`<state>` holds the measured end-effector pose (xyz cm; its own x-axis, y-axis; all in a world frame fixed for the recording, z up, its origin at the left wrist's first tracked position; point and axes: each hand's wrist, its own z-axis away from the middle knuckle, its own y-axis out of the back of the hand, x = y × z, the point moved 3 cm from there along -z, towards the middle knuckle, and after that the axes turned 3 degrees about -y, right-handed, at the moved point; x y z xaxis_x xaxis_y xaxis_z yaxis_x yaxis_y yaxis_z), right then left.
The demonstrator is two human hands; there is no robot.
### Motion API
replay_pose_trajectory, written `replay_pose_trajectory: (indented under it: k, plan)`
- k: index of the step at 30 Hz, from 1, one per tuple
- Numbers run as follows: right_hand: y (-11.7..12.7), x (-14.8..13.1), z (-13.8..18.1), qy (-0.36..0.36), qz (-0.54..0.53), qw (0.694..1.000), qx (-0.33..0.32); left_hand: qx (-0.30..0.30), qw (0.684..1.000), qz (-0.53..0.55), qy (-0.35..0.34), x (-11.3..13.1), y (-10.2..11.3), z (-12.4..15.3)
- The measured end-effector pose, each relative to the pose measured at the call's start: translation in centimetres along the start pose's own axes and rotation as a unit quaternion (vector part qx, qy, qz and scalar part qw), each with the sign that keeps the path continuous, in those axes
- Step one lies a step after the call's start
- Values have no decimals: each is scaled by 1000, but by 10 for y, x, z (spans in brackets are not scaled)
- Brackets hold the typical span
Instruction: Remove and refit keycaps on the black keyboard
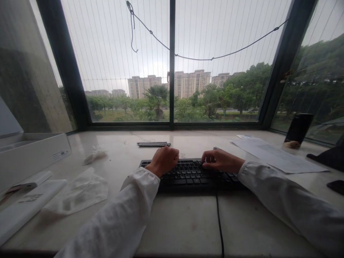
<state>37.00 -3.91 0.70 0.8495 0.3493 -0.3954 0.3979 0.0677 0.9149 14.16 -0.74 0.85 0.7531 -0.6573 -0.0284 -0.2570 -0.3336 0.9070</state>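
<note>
A black keyboard [189, 176] lies on the pale stone sill, its cable [219, 222] running toward the front edge. My left hand [164, 160] is closed in a fist over the keyboard's upper left part. Whatever it may hold is hidden by the fingers. My right hand [220, 160] has thumb and forefinger pinched together low over the keys, right of the middle. A small tip shows above its knuckles, too little to name. Behind the left hand, several thin dark strips [153, 144] lie side by side.
A white box [34, 152], a long white case [34, 204], a crumpled tissue [95, 156] and a thin white sheet [80, 191] are at left. Printed paper [274, 154], an upright dark phone-like object [299, 128] and a black item [328, 157] are at right. A window stands behind.
</note>
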Motion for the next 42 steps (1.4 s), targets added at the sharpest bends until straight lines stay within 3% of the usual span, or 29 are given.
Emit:
replay_pose_trajectory:
  k: [11,24,33,42]
  plan:
    - [-5,-10,5,33,66,997,17,18,999,-4,-37,4,-4,0]
    - [-2,-13,9,42,69,996,33,36,997,-9,-74,6,-4,0]
    - [-6,-18,8,94,72,991,59,39,995,-2,-92,7,-5,1]
    - [-7,-12,6,76,70,993,65,43,994,3,-100,7,-6,2]
